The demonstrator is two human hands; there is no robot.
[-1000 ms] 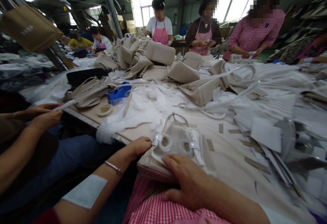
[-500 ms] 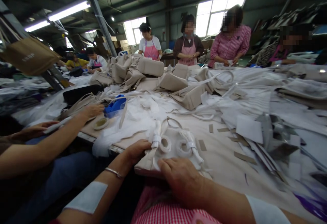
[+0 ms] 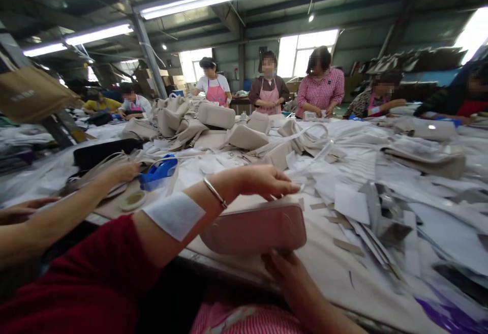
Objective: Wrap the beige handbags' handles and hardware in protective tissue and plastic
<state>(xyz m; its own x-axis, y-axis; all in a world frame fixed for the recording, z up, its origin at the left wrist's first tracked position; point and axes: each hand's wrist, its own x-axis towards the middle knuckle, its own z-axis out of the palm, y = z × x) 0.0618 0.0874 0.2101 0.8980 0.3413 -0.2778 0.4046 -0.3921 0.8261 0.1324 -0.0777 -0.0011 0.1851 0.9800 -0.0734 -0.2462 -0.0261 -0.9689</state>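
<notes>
A beige-pink handbag [image 3: 255, 230] stands turned up on its edge at the near side of the table [image 3: 343, 268], its plain underside facing me. My left hand [image 3: 263, 181] reaches across its top edge, fingers drawn together, with a small white scrap at the fingertips. I cannot make out what they pinch. My right hand [image 3: 292, 275] grips the bag from below, thumb pressed against its lower rim, the other fingers hidden behind it. A thin bangle [image 3: 215, 193] and a white patch [image 3: 173, 214] sit on my left forearm.
A co-worker's hand [image 3: 118, 171] on the left touches a beige bag beside a blue tape dispenser [image 3: 158, 171] and a tape roll [image 3: 131, 199]. Finished beige bags [image 3: 215, 115] are piled mid-table. White paper and card strips [image 3: 351, 203] litter the right. Several people stand at the far edge.
The bag has been lifted from lying flat, wrapped handles up, to standing on edge. My left arm swung across over its top; my right hand dropped under it. The view tilted upward.
</notes>
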